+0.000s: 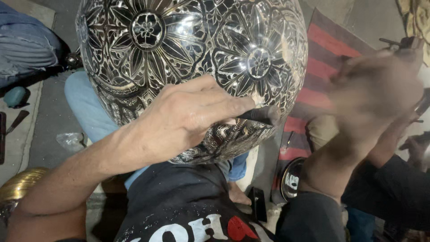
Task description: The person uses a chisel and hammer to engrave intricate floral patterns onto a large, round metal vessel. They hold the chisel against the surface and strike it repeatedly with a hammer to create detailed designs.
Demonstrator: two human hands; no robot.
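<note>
Your left hand [179, 121] pinches a dark chisel [260, 115], tip vs the engraved metal pot [192, 49], which rests on your lap, upper centre. Your right hand [374, 96] is raised at right, blurred; can't tell its grip. Striped rug [322, 62] behind.

No labels, signs or lit screens show. One small crumpled clear plastic wrapper [70, 141] lies on the grey floor [49, 112] towards its left side. A flat black rectangular object [257, 204], possibly a phone with a dark screen, lies on the floor near the bottom centre.
</note>
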